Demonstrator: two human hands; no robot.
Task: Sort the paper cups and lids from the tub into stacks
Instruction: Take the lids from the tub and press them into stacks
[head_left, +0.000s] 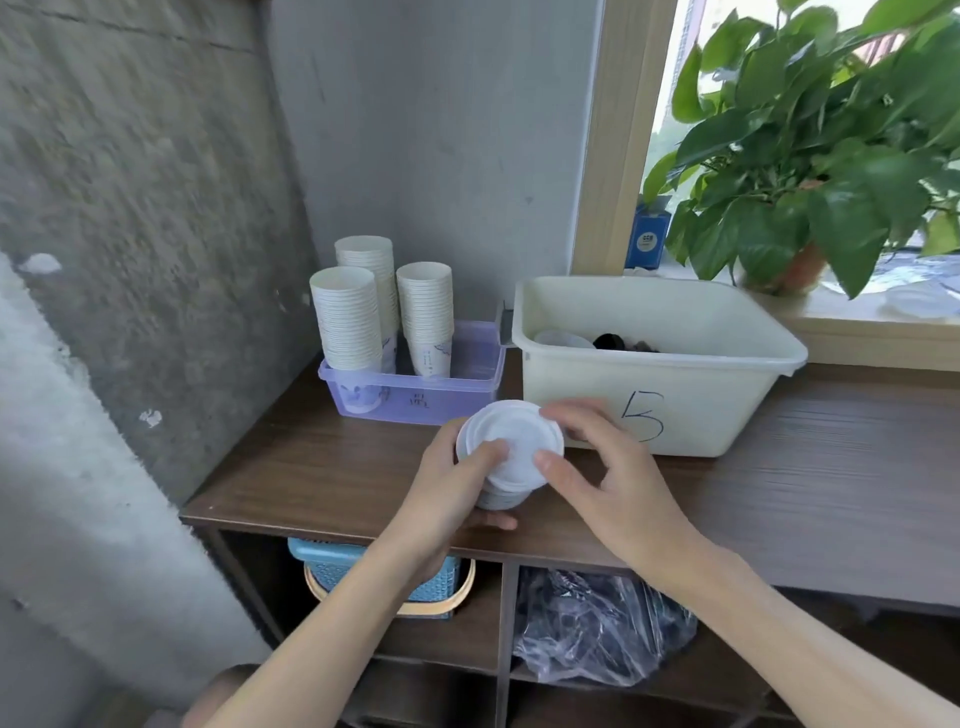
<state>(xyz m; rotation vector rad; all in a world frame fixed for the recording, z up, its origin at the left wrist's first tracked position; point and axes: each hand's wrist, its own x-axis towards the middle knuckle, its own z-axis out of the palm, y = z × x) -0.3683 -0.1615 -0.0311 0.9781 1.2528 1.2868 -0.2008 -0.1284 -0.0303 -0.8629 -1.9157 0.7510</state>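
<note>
Two bare forearms are extended from the bottom edge. The stack of white lids (511, 441), round and thin-rimmed with a ribbed side, is held just above the front of the counter (805, 467). It is gripped round its side by the left hand (447, 483), with the thumb laid on top. The uppermost rim is pinched between thumb and forefinger of the right hand (618, 478); the fingers of both hands are curled.

Rough grey concrete wall (130, 208) is seen at the left. The counter is surfaced in dark wood grain. A leafy potted plant (810, 156) is set on the window sill. Just behind the hands a cream plastic tub (727, 400), rectangular with a rolled rim, is marked "5" in dark pen on its front wall. A white lid (563, 339) and dark lids (610, 341) are glimpsed inside it.

Beside the tub, three tall stacks of paper cups (345, 322) with faint blue print are stood in a translucent purple tray (467, 395); the writing on its wall cannot be read. Below, a crinkled clear plastic bag (597, 623) and a blue woven basket (332, 566) are shelved. The round logo on a blue carton (647, 239) is illegible.
</note>
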